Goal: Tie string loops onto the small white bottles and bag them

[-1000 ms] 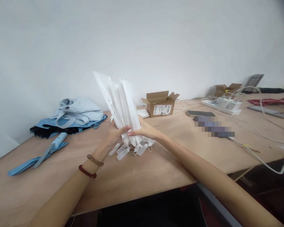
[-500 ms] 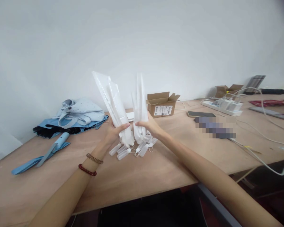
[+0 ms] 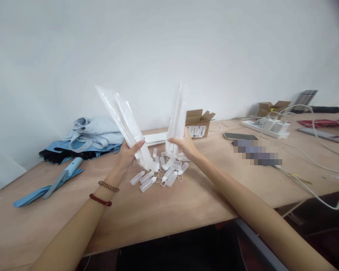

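My left hand is closed round the lower part of a bundle of clear plastic bags, which leans to the left. Another bundle of plastic bags stands nearly upright in my right hand, the thumb pressed across its front. Beneath and between both hands lie several small translucent plastic bottles with white caps and thin loops, scattered on the wooden table. The lower ends of the bags cover some bottles.
Behind the bags are a flat white item and an open cardboard box. Folded blue cloth and a blue umbrella-like item lie left. A phone, a power strip and white cables occupy the right.
My hands have moved apart, the left bundle going left and the right bundle going right. More bottles and the flat white item now show between them.
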The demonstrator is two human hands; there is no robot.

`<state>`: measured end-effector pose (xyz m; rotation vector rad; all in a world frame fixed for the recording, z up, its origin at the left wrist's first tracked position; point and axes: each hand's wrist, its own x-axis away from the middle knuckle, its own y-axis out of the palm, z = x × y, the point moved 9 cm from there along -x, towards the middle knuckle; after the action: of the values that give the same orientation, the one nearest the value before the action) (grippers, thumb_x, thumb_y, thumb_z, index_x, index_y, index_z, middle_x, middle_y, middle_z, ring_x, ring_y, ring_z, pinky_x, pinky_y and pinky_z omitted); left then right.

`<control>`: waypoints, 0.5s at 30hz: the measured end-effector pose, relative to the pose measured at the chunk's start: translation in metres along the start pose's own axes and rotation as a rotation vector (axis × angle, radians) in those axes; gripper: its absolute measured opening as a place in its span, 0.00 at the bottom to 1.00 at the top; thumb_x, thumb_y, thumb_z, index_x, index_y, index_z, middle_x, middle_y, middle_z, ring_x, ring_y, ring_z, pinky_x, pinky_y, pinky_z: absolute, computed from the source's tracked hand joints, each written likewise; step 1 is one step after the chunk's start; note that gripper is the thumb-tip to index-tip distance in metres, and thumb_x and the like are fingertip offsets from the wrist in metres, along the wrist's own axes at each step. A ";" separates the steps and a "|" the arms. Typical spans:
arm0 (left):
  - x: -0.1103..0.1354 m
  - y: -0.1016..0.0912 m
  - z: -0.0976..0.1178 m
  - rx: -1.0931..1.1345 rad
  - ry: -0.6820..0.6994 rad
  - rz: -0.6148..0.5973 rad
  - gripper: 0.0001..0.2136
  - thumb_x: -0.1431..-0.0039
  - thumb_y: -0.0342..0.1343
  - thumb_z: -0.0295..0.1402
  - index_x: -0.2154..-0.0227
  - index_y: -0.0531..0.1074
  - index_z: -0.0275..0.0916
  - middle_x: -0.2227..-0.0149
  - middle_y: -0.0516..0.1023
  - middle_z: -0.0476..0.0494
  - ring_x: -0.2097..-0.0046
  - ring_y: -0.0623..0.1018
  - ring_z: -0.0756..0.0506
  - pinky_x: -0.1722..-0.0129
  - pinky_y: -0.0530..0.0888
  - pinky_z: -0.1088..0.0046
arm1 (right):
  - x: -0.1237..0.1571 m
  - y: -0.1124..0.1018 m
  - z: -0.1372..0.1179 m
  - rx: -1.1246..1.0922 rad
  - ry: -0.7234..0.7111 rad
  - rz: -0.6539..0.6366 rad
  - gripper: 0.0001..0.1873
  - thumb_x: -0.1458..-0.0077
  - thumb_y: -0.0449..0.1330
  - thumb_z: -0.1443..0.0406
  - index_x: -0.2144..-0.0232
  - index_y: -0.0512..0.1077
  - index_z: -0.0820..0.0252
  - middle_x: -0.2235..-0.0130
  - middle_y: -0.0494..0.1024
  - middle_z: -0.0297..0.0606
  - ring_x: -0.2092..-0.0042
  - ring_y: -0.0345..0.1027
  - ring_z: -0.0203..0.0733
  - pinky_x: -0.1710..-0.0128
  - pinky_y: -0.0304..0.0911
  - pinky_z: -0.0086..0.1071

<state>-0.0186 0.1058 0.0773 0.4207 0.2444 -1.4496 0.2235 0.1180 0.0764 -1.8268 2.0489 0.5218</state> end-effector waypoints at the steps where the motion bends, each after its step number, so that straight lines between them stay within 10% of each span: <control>1: -0.002 -0.002 -0.003 0.000 -0.012 0.010 0.26 0.62 0.69 0.41 0.59 0.72 0.35 0.58 0.77 0.39 0.55 0.75 0.39 0.56 0.72 0.62 | -0.001 -0.002 0.000 0.025 -0.015 0.008 0.41 0.63 0.67 0.61 0.46 0.57 0.54 0.45 0.66 0.43 0.48 0.63 0.50 0.47 0.60 0.47; 15: -0.009 -0.018 0.003 0.204 -0.016 0.069 0.20 0.60 0.69 0.37 0.63 0.74 0.36 0.62 0.79 0.43 0.59 0.78 0.43 0.57 0.74 0.68 | -0.007 -0.014 -0.008 0.083 -0.072 0.057 0.38 0.62 0.66 0.60 0.48 0.57 0.56 0.46 0.68 0.44 0.48 0.63 0.50 0.47 0.58 0.45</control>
<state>-0.0375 0.1113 0.0809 0.5768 0.0682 -1.4147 0.2381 0.1192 0.0860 -1.6823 2.0477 0.5023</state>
